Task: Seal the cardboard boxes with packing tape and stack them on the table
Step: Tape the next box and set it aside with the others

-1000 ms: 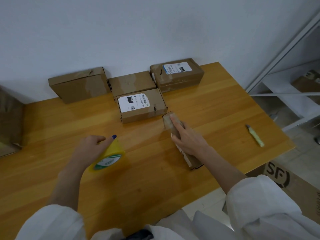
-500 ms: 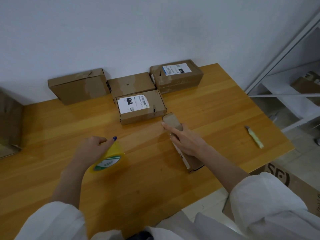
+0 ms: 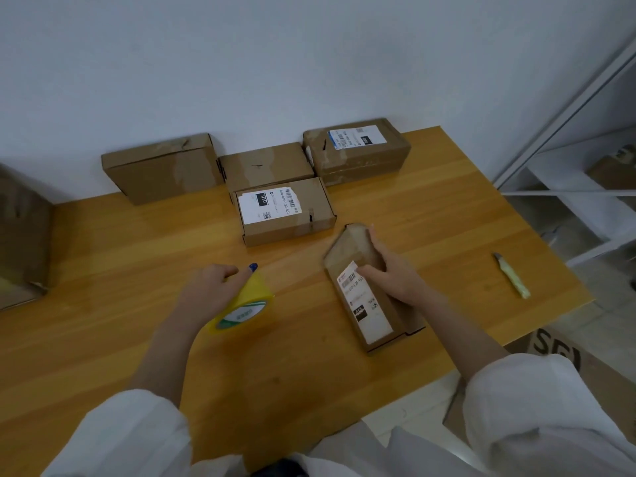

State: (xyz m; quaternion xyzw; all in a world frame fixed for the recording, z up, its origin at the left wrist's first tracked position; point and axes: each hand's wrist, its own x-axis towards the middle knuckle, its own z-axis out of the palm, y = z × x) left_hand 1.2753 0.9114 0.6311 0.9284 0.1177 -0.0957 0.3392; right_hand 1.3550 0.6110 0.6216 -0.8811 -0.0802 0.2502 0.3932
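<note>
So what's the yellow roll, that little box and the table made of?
Tape roll: glossy yellow plastic film, slightly see-through, probably. Small box: dull brown cardboard, with folded edges and a white paper label. Table: smooth, faintly shiny wood with grain stripes, though it could be laminate.

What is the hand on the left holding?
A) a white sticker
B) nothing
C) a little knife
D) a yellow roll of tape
D: the left hand grips the yellow tape roll; the right hand holds the narrow box, and the little knife lies alone on the table.
</note>
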